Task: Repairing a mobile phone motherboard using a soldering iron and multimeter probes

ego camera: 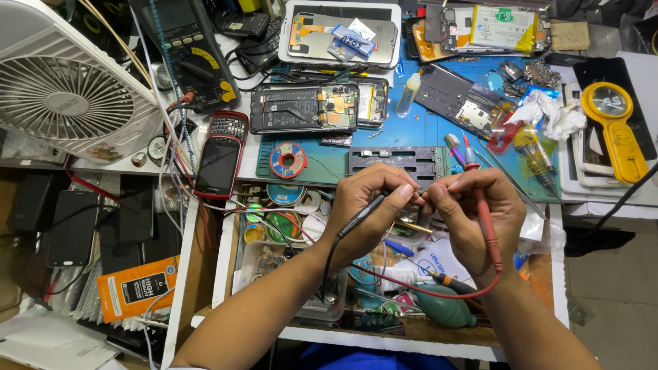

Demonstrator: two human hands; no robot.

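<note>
Item: L hand point(367, 205), fingers closed on black probe point(363, 216), tip toward small part point(413, 211) pinched between both hands at frame centre, over open drawer point(226, 267). R hand point(473, 219), fingers wrapped round red probe point(485, 219), tip up. Leads run to multimeter point(188, 48) at 11 o'clock. Opened phone point(305, 107) at 12 on blue mat point(411, 130), w/ solder reel point(288, 159); fan point(65, 103) at 10; yellow magnifier point(613, 127) at 2. Step, est.: probing the part. Next move prob. needs steady tips on contacts, eyes on meter.
</note>
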